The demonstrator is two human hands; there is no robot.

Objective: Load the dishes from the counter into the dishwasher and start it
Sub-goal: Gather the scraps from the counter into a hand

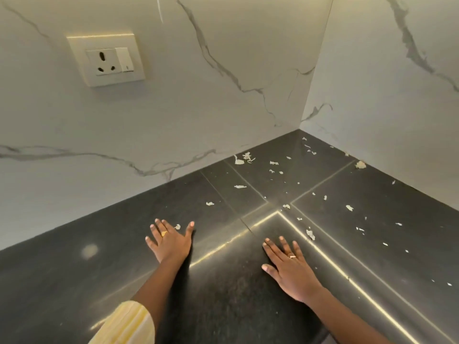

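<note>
Both my hands lie flat on a dark stone counter [74,281] in a corner. My left hand [170,242] rests palm down with its fingers spread and a ring on one finger. My right hand [289,265] also rests palm down with straight fingers and a ring. Neither hand holds anything. No dishes and no dishwasher are in view.
Several pale scraps [242,158] lie scattered over the counter toward the corner and along the right side. White marble walls [173,108] close the counter at the back and right. A wall socket with a switch [106,59] sits at the upper left.
</note>
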